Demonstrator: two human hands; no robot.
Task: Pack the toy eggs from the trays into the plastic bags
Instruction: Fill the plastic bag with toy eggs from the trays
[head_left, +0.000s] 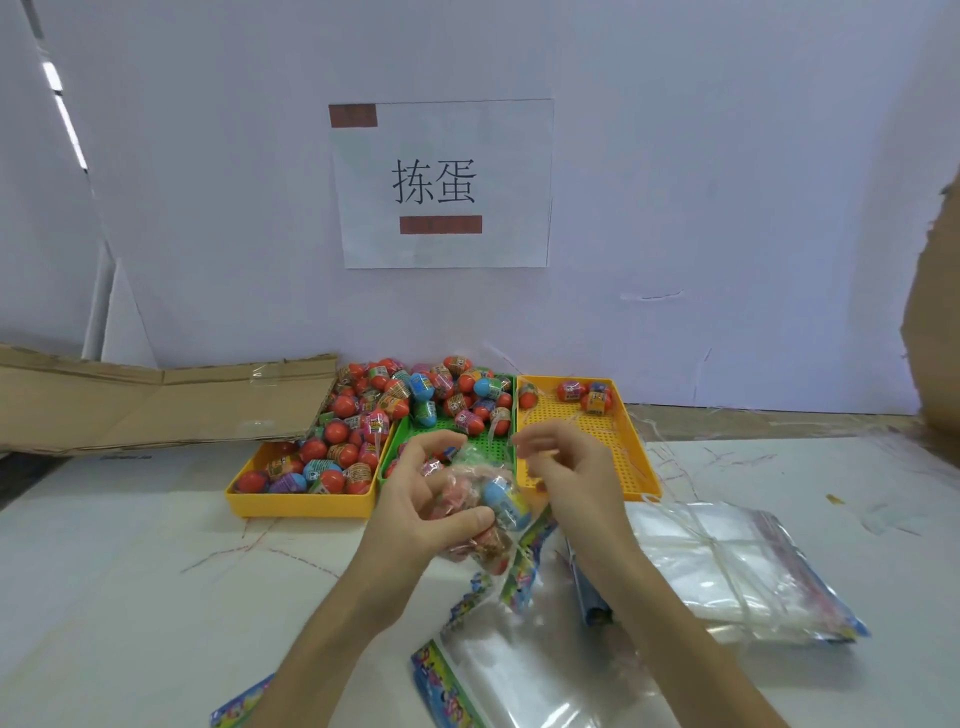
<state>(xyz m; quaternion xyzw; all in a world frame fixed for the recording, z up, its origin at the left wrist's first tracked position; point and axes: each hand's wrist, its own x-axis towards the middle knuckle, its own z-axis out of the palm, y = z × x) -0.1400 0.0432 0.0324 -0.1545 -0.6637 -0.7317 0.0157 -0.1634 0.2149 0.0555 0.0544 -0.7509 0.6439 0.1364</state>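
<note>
A clear plastic bag (485, 512) partly filled with toy eggs, a blue one plainest among them, was held above the bench (130, 561) just in front of the trays, its printed strip hanging down below. The left hand (421, 499) gripped the bag from the left side, thumb across its front and fingers curled over the top. The right hand (566, 467) was at the bag's right side with fingers loosely curled near the mouth; whether it pinched the film could not be told. Behind the hands, along the bench's far edge, stood three trays side by side: a left yellow tray (301, 506) heaped with eggs, a green tray (467, 436) in the middle with eggs piled at its far end, and a right yellow tray (618, 447) holding only a few eggs (587, 395) at its far end. A tied stack of empty bags (737, 571) lay toward the right edge, more loose bags (519, 670) at the near edge, and flattened cardboard (156, 405) at the far left corner
</note>
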